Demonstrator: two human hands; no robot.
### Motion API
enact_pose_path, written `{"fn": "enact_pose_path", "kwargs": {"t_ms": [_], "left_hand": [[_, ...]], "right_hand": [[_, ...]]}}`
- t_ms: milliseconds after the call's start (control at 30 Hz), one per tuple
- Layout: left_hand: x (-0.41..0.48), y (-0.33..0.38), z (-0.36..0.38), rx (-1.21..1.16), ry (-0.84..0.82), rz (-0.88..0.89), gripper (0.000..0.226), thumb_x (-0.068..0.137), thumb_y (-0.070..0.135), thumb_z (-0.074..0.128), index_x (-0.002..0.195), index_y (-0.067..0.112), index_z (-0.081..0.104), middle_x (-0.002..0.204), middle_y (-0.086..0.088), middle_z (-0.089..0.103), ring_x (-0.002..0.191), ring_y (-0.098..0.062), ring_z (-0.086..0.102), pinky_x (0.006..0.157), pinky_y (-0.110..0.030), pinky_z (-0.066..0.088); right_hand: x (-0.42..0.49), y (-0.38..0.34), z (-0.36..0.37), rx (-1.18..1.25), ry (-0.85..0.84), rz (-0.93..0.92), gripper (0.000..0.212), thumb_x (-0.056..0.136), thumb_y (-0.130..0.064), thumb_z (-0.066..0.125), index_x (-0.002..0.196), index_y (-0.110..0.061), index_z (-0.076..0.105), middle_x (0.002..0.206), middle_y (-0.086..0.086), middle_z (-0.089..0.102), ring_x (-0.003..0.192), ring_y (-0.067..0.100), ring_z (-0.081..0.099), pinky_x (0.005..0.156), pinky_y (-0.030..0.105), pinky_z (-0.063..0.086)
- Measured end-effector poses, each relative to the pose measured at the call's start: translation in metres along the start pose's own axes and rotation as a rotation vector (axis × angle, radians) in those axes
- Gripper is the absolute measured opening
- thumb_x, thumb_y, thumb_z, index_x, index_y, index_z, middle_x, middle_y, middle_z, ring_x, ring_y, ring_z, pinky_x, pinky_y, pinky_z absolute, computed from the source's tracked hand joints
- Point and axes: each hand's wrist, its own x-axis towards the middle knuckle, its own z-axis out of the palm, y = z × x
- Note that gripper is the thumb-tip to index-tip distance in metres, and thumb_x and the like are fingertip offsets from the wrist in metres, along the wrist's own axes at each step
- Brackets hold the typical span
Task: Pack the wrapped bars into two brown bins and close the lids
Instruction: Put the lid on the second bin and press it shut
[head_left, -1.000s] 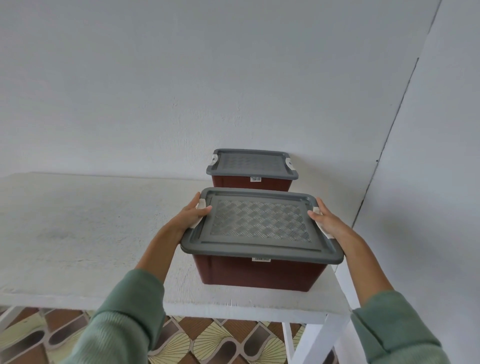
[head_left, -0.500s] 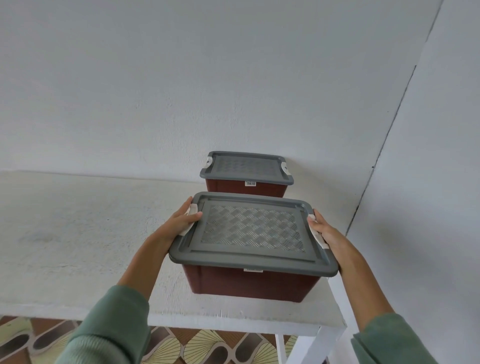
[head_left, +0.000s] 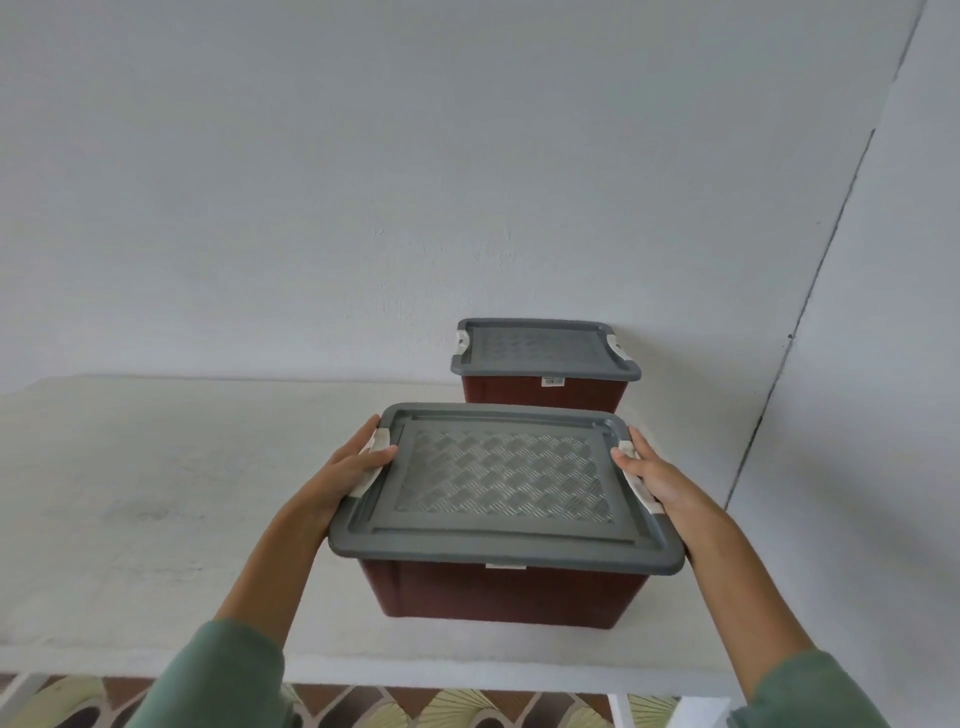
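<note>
White table (head_left: 156, 467), corner wall. Far bin (head_left: 519, 400) is sitting lidded. We're curling L hand (head_left: 348, 473) + R hand (head_left: 660, 480) fingers round near bin (head_left: 509, 592) ends, lid (head_left: 504, 478) on. Bars unseen; prob. nearly done.

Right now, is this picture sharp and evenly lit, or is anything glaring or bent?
Head view: soft, even light, no glare on the near grey patterned plastic lid, a faint shadow under its brown plastic bin on the white table. Head view: the wide lens bows the wall corner seam; nothing looks blurred.
</note>
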Motion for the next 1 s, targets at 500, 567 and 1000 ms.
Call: {"fn": "enact_pose_path", "kwargs": {"t_ms": [500, 567, 1000], "left_hand": [[0.000, 0.006, -0.197, 0.518, -0.009, -0.002, 0.057, 0.099, 0.022, 0.039, 0.149, 0.022, 0.011, 0.154, -0.006, 0.020, 0.138, -0.026, 0.028, 0.106, -0.032, 0.027], [0.002, 0.012, -0.189, 0.886, 0.014, 0.022, 0.056, 0.100, 0.026, 0.033, 0.149, 0.020, 0.008, 0.157, -0.010, 0.007, 0.142, -0.031, 0.015, 0.112, -0.042, 0.019], [-0.046, -0.013, -0.125, 1.385, 0.039, 0.170, 0.063, 0.091, 0.061, 0.008, 0.146, 0.036, -0.010, 0.157, -0.005, -0.014, 0.143, -0.029, -0.017, 0.109, -0.059, -0.012]], "right_hand": [[-0.035, -0.054, 0.208, -0.295, 0.026, -0.040, 0.059, 0.101, -0.026, 0.033, 0.150, -0.025, 0.002, 0.158, 0.006, 0.012, 0.144, 0.027, 0.018, 0.115, 0.044, 0.014], [-0.041, -0.061, 0.218, -0.611, 0.090, -0.052, 0.054, 0.101, -0.031, 0.029, 0.149, -0.031, 0.006, 0.158, 0.010, 0.011, 0.142, 0.033, 0.019, 0.113, 0.048, 0.020], [-0.104, -0.048, 0.285, -1.038, 0.406, -0.496, 0.092, 0.068, -0.078, -0.021, 0.146, -0.041, 0.010, 0.157, -0.001, 0.009, 0.146, 0.025, -0.001, 0.113, 0.046, -0.002]]}}
